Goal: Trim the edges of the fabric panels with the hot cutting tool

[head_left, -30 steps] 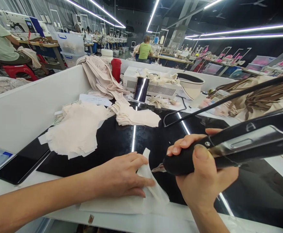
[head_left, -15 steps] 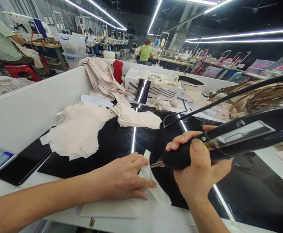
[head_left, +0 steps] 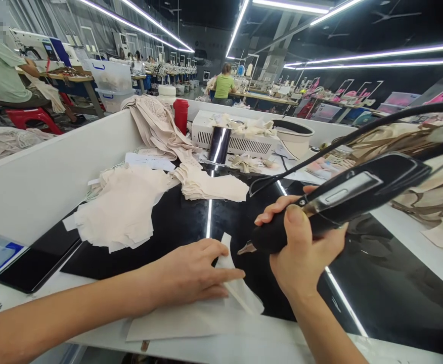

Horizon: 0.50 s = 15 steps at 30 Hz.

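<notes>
My left hand (head_left: 191,270) lies over a pale cream fabric piece (head_left: 240,292), fingers stretched out and pressing it down near the black sheet's front edge. The fabric narrows to a tip beyond my fingers. My right hand (head_left: 301,247) is wrapped round a black corded hand tool (head_left: 343,197) with a pointed metal tip (head_left: 247,247). That tip sits just right of the fabric, apart from it. Farther back on the black sheet (head_left: 191,227) are a wide stack of cream cut pieces (head_left: 119,207) and a smaller stack (head_left: 216,186).
Behind the stacks stand a white vented box (head_left: 236,141), a red bottle (head_left: 181,116) and draped beige cloth (head_left: 157,124). A phone-like black slab (head_left: 39,263) lies at left. The tool's cable (head_left: 343,136) runs right, past brown strips (head_left: 396,141). Coworkers sit beyond the white partition (head_left: 50,167).
The metal tip has drawn back from the fabric edge, and the tool's rear end has swung slightly. My left hand stays on the fabric. The whole view has shifted a little.
</notes>
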Each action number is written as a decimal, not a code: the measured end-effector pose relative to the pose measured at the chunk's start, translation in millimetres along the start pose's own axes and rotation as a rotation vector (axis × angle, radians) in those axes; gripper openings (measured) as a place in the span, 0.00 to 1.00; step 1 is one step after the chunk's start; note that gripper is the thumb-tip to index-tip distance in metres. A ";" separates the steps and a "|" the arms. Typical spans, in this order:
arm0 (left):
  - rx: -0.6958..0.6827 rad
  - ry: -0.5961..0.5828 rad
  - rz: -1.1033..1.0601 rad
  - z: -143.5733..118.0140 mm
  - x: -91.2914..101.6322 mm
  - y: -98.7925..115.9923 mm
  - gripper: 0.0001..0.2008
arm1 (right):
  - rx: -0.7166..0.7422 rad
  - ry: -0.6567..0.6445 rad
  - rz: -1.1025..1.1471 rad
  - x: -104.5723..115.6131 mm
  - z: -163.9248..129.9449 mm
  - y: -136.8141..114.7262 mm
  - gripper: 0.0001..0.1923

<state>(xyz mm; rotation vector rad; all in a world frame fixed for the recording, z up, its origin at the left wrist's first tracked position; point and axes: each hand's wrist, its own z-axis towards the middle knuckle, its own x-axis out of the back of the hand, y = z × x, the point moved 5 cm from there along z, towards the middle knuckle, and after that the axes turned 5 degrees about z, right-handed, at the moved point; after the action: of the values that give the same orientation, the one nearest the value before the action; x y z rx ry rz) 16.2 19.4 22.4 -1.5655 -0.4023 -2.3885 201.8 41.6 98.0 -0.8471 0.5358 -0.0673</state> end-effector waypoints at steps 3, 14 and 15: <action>0.034 0.004 0.041 6.4 1.7 -6.7 0.16 | 0.019 -0.028 -0.071 8.9 5.0 -4.1 0.25; -0.096 -0.126 0.167 28.5 -2.9 -8.9 0.07 | 0.287 0.259 -0.286 82.2 -4.4 -38.4 0.32; -0.125 -0.140 0.222 28.2 -3.8 -7.4 0.07 | 0.351 0.322 -0.292 92.1 -14.9 -41.8 0.28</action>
<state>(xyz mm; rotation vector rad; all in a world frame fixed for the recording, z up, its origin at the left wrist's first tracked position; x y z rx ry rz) 38.9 36.8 29.0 -1.7373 -0.0989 -2.1807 280.8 -21.0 81.3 -0.5661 0.6740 -0.5574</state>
